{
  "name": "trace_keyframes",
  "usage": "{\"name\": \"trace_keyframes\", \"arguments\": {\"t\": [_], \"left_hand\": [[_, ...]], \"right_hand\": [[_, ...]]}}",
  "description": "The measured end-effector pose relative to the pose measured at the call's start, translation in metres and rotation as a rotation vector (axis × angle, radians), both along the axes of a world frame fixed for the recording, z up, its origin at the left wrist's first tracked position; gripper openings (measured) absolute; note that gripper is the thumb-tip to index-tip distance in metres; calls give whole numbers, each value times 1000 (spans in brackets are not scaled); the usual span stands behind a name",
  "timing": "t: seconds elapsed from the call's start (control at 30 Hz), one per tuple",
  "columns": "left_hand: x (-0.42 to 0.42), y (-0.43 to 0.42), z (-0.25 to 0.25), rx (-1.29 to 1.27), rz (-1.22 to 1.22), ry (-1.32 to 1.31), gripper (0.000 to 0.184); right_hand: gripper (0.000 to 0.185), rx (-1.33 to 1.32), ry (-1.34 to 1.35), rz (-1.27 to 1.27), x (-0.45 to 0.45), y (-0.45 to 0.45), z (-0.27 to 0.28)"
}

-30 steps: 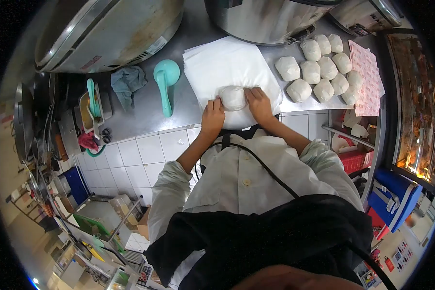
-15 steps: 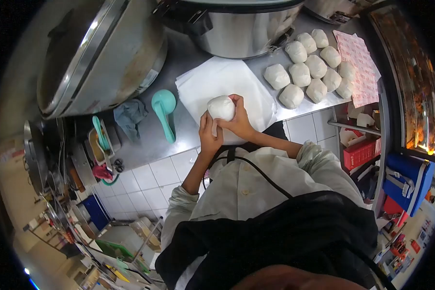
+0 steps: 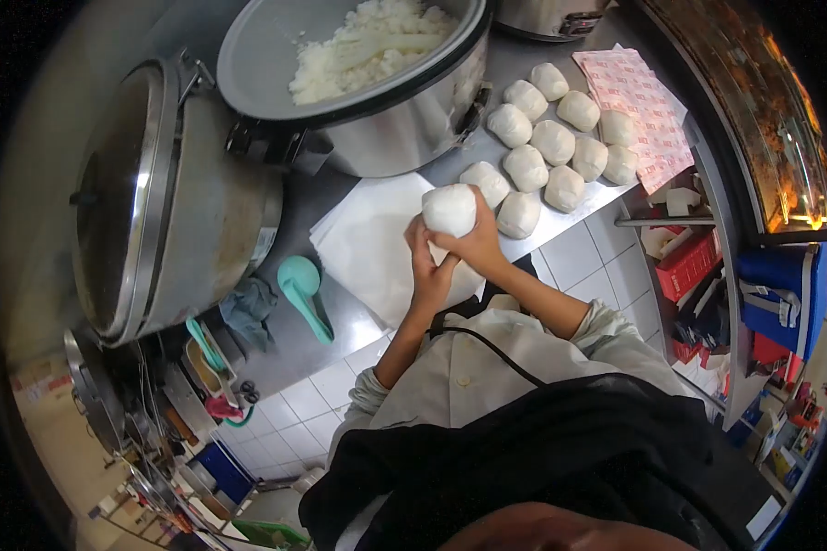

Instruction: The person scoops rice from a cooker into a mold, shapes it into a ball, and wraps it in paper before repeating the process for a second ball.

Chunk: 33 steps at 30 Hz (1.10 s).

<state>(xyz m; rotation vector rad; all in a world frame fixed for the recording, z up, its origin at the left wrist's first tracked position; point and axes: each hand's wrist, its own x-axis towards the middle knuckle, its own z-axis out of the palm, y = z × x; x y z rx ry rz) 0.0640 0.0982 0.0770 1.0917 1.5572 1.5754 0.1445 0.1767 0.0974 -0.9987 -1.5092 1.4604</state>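
Note:
A white paper-wrapped rice bundle (image 3: 449,211) is held up above the stack of white wrapping paper (image 3: 363,243). My right hand (image 3: 480,243) is closed around its right side and underside. Lower down on the left, my left hand (image 3: 428,271) has its fingers curled against the bundle's lower left edge, close to the right hand. Several similar wrapped bundles (image 3: 553,142) sit grouped on the steel counter (image 3: 345,321) to the right. A turquoise rice scoop (image 3: 301,280) lies left of the paper.
A large cooker (image 3: 386,138) holding white rice (image 3: 368,50) stands behind the paper. Left of it is a lidded pot (image 3: 207,202). A grey cloth (image 3: 248,312) lies near the scoop. Red-printed paper sheets (image 3: 639,110) lie beyond the bundles, beside a lit glass case (image 3: 753,119).
The view has shifted, bringing the rice inside the cooker into sight. Both hands have lifted the bundle and moved it right, nearer the grouped bundles; the left hand now sits lower on it.

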Motion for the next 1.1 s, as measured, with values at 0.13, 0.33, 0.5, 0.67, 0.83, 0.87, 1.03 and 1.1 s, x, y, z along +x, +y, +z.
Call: {"name": "trace_keyframes", "arguments": {"t": [0.13,0.33,0.5,0.67,0.83,0.87,1.03,1.1], "left_hand": [[-8,24,29,-141,-178,476,71],[-72,-11,-4,-222,281,637,47],[-135,-77,-23,-422,858,1048,47],[-145,-126,-58,-1025,1142,1127,51],[-148,-154,-76,-1252,953,805,35],[-145,-155,-78,-1257,962,789,35],[-132,-132,-66,-688,1175,572,29],[-130,-115,-54,-383,1108,736,35]], "right_hand": [[76,-265,65,-105,39,73,14],[94,78,-428,-484,154,316,-35],[101,-73,-1074,-290,202,399,-78],[96,-50,-1542,-50,202,416,-79],[52,678,-1064,-505,198,468,3],[34,984,-758,-549,177,459,48],[14,1312,-289,-215,-7,321,231],[16,1335,-517,167,-59,311,235]]}}
